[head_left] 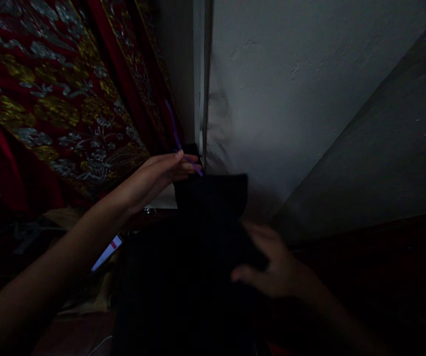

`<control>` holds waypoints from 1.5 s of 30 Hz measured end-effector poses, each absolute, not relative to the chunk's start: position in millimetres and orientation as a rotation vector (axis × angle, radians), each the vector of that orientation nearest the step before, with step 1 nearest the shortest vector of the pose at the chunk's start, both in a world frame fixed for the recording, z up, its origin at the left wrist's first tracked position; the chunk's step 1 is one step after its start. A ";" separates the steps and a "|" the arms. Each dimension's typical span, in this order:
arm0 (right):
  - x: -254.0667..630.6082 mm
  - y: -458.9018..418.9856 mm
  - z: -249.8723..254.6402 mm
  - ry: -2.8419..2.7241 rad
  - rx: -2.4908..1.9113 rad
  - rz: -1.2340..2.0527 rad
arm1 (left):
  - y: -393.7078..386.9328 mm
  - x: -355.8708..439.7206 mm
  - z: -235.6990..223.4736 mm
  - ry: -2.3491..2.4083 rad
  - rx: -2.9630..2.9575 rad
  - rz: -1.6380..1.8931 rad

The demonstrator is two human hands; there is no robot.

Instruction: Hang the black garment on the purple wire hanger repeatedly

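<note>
My left hand (161, 173) reaches in from the left with its thumb and fingers closed on a thin purple strip (175, 129). The strip is bent; one end points up and the other runs across my fingers down to a black cloth (213, 198). Whether it is a cord or something stiffer, I cannot tell. Lower right, my right hand (272, 259) grips the side of the black cloth, thumb on the near face and fingers around the edge, slightly blurred. Darkness hides most of the cloth's shape and folds.
Red cloth with gold and silver embroidery (57, 99) hangs at the upper left. A pale wall (265, 99) rises behind, with a narrow vertical post (201, 74). A phone with a lit screen (107, 253) lies below my left forearm. A white cable (100, 345) runs at the bottom.
</note>
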State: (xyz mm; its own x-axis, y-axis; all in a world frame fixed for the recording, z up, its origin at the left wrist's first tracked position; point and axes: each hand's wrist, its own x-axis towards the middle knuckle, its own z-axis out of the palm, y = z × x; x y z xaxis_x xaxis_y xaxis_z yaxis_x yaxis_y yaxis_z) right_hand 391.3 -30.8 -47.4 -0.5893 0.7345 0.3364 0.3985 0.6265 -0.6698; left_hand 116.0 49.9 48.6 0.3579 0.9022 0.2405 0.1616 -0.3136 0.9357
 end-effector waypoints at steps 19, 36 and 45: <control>385.5 79.6 -40.6 -1.684 -0.996 1.040 | 19.7 41.2 52.7 1.554 2.237 1.263; 420.4 103.2 -40.8 -1.153 -0.974 0.624 | 40.7 112.5 -101.6 1.491 2.403 0.331; 400.0 70.8 -85.0 -0.922 -1.144 0.120 | -12.7 138.7 -172.6 1.428 1.914 1.290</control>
State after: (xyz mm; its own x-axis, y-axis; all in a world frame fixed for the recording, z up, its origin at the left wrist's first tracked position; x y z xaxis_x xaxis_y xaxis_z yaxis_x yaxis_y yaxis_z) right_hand 400.0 70.8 -85.0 0.6407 0.5193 0.5656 0.3578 0.4498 -0.8183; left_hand 138.7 -12.7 -172.6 0.0399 0.9057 0.4221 0.5115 -0.3814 0.7700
